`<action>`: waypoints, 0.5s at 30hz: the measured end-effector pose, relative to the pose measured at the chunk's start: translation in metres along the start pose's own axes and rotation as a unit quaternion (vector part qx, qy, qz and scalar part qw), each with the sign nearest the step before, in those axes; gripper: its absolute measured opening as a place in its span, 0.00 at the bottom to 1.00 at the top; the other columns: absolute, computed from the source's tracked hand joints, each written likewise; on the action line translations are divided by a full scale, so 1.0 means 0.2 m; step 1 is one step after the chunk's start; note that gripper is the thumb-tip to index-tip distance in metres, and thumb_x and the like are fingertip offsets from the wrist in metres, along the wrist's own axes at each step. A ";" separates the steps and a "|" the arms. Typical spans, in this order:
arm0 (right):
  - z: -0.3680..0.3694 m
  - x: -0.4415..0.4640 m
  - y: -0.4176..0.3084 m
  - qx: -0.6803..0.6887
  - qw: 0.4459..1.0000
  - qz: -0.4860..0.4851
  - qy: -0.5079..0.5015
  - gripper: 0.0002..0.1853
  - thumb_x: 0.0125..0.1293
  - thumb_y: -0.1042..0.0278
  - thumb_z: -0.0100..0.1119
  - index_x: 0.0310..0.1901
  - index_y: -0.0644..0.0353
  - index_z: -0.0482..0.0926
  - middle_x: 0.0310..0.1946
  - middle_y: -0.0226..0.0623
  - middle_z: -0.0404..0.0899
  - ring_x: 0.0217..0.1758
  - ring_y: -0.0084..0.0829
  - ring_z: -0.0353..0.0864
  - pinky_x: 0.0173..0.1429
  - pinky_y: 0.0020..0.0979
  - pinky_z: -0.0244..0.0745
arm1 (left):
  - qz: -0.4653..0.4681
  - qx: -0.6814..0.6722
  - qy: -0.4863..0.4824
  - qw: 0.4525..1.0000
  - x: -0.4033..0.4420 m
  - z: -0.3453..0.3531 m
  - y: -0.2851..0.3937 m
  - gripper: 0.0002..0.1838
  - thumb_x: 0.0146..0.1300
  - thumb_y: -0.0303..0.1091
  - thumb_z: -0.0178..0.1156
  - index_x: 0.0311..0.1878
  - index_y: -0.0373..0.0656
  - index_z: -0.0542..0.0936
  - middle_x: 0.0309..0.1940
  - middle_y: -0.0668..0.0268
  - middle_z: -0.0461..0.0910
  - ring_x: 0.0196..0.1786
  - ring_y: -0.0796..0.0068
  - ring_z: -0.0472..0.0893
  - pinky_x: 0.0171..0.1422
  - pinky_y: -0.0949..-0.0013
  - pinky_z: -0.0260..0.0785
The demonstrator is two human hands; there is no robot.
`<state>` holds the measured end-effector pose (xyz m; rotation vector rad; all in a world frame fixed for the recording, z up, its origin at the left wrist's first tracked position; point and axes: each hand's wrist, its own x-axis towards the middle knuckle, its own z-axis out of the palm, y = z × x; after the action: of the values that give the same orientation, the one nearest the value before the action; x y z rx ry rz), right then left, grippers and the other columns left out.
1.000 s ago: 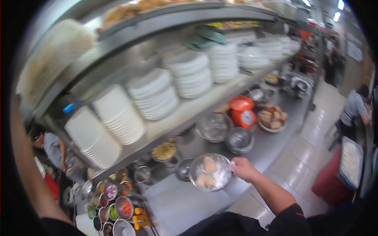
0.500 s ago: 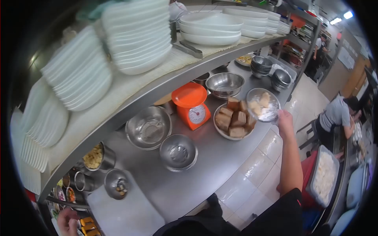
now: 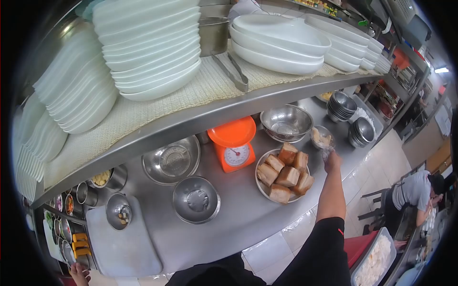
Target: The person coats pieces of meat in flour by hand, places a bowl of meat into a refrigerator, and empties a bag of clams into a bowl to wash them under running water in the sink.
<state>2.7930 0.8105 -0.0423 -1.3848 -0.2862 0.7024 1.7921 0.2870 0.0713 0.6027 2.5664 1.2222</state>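
Observation:
My right hand (image 3: 332,162) grips the near rim of a small metal bowl (image 3: 322,137) of pale food pieces and white powder, at the far side of the steel counter. Beside it stands a white bowl of browned meat blocks (image 3: 287,176). My left hand (image 3: 79,275) is at the bottom left, its fingers apart with nothing visible in them. It is close to the orange-yellow handles (image 3: 81,245) and the metal containers of ingredients.
An orange scale (image 3: 237,155), metal bowls (image 3: 196,200) and a white cutting board (image 3: 125,245) are on the counter (image 3: 238,205). Above runs a shelf (image 3: 205,112) with stacked white dishes and tongs (image 3: 232,71). A person (image 3: 411,193) is at the right, near a tub of white food (image 3: 376,260).
The view has swung right along the counter. My right hand has carried the bowl from the board area past the meat bowl to the far side. My left hand has come into view.

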 end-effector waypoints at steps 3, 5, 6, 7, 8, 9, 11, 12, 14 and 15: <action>0.08 -0.04 -0.06 0.063 0.997 -0.019 -0.037 0.15 0.72 0.67 0.54 0.55 0.67 0.75 0.43 0.39 0.79 0.41 0.33 0.81 0.43 0.34 0.81 | -0.085 0.019 -0.028 0.996 0.01 -0.17 -0.12 0.15 0.72 0.47 0.51 0.54 0.49 0.73 0.36 0.68 0.75 0.32 0.75 0.76 0.29 0.70 0.66; 0.11 -0.08 -0.11 0.111 0.992 -0.024 -0.049 0.17 0.72 0.68 0.54 0.58 0.66 0.73 0.48 0.41 0.78 0.47 0.35 0.80 0.48 0.35 0.81 | -0.177 0.014 -0.027 0.984 -0.22 -0.12 0.13 0.23 0.73 0.42 0.51 0.65 0.40 0.70 0.53 0.58 0.80 0.51 0.61 0.81 0.49 0.58 0.75; 0.13 -0.15 -0.16 0.143 0.988 -0.026 -0.053 0.18 0.71 0.68 0.53 0.60 0.65 0.72 0.51 0.43 0.76 0.52 0.37 0.79 0.52 0.36 0.81 | -0.191 0.010 -0.032 0.981 -0.20 -0.17 0.03 0.24 0.73 0.44 0.51 0.65 0.40 0.70 0.54 0.57 0.79 0.51 0.61 0.81 0.48 0.57 0.75; 0.15 -0.23 -0.20 0.174 0.983 -0.027 -0.058 0.20 0.71 0.69 0.53 0.62 0.65 0.70 0.55 0.44 0.75 0.56 0.38 0.78 0.55 0.37 0.80 | -0.206 0.005 -0.037 0.978 -0.17 -0.23 -0.12 0.25 0.72 0.45 0.51 0.66 0.40 0.69 0.55 0.57 0.78 0.52 0.60 0.81 0.48 0.57 0.75; 0.17 -0.35 -0.24 0.198 0.978 -0.035 -0.049 0.17 0.70 0.69 0.56 0.59 0.64 0.73 0.54 0.44 0.77 0.55 0.40 0.79 0.55 0.37 0.81 | -0.223 0.002 -0.050 0.974 -0.14 -0.30 -0.27 0.27 0.73 0.46 0.50 0.68 0.40 0.67 0.58 0.55 0.76 0.53 0.57 0.81 0.49 0.56 0.75; 0.17 -0.46 -0.27 0.222 0.970 -0.054 -0.079 0.15 0.70 0.69 0.56 0.56 0.63 0.74 0.50 0.43 0.78 0.52 0.39 0.81 0.54 0.37 0.82 | -0.239 -0.005 -0.026 0.971 -0.12 -0.35 -0.40 0.27 0.72 0.48 0.51 0.66 0.39 0.69 0.57 0.55 0.77 0.52 0.58 0.81 0.49 0.56 0.75; 0.14 -0.65 -0.29 0.271 0.947 -0.085 -0.149 0.12 0.70 0.68 0.56 0.52 0.62 0.76 0.44 0.41 0.81 0.47 0.37 0.83 0.52 0.38 0.82 | -0.274 -0.023 0.030 0.961 -0.06 -0.47 -0.76 0.29 0.71 0.52 0.53 0.63 0.36 0.73 0.55 0.55 0.79 0.50 0.59 0.81 0.49 0.58 0.75; 0.11 -0.78 -0.30 0.271 0.936 -0.090 -0.208 0.10 0.70 0.70 0.55 0.51 0.61 0.76 0.45 0.41 0.82 0.49 0.38 0.83 0.55 0.39 0.82 | -0.309 -0.069 0.043 0.948 0.03 -0.58 -1.06 0.23 0.70 0.52 0.51 0.59 0.46 0.72 0.47 0.62 0.77 0.42 0.66 0.80 0.41 0.60 0.73; 0.07 -1.08 -0.24 0.249 0.916 -0.118 -0.293 0.16 0.72 0.72 0.49 0.59 0.63 0.73 0.60 0.45 0.75 0.65 0.41 0.74 0.71 0.41 0.70 | -0.351 -0.112 0.071 0.927 0.05 -0.79 -1.50 0.20 0.67 0.51 0.49 0.58 0.56 0.70 0.47 0.65 0.74 0.42 0.65 0.78 0.42 0.51 0.71; 0.16 -1.32 -0.22 0.267 0.899 -0.086 -0.335 0.20 0.73 0.74 0.45 0.65 0.64 0.69 0.67 0.46 0.68 0.71 0.41 0.67 0.76 0.42 0.63 | -0.355 -0.111 0.097 0.923 -0.01 -0.87 -1.66 0.19 0.67 0.49 0.49 0.58 0.55 0.70 0.46 0.65 0.75 0.39 0.65 0.78 0.40 0.53 0.71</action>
<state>2.5843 0.6754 0.0622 -0.5506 -0.6926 1.0064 1.6409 -0.0220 -0.0793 -0.4900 2.3784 1.2925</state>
